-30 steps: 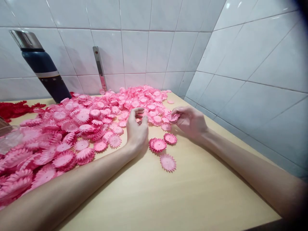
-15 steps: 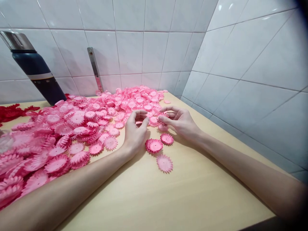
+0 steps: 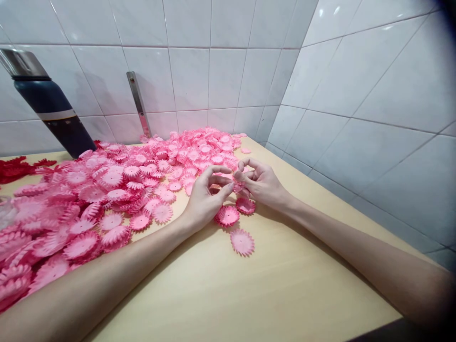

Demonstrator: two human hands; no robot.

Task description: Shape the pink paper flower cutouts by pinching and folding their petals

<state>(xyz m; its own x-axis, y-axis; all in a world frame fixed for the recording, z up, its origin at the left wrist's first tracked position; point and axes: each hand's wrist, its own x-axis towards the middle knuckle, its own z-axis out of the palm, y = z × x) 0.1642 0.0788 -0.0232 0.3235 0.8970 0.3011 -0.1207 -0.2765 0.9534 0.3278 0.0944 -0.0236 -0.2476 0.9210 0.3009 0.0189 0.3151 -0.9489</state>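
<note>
Both hands meet over the table at the right end of a heap of pink fabric flower discs. Between their fingertips is a small pink petal disc, partly covered by the fingers. My right hand pinches it between thumb and fingers. My left hand is curled, thumb and fingers closing on the same disc's left edge. Just below lie a deep-pink flower disc, a second one beside it, and a paler disc nearer me.
A dark blue bottle with a steel cap stands at the back left. Red flower pieces lie beside it. A metal strip is fixed to the tiled wall behind the heap; another tiled wall borders the table's right side.
My left hand has moved right towards my right hand, and their fingertips have come together on the small disc. The view has shifted slightly.
</note>
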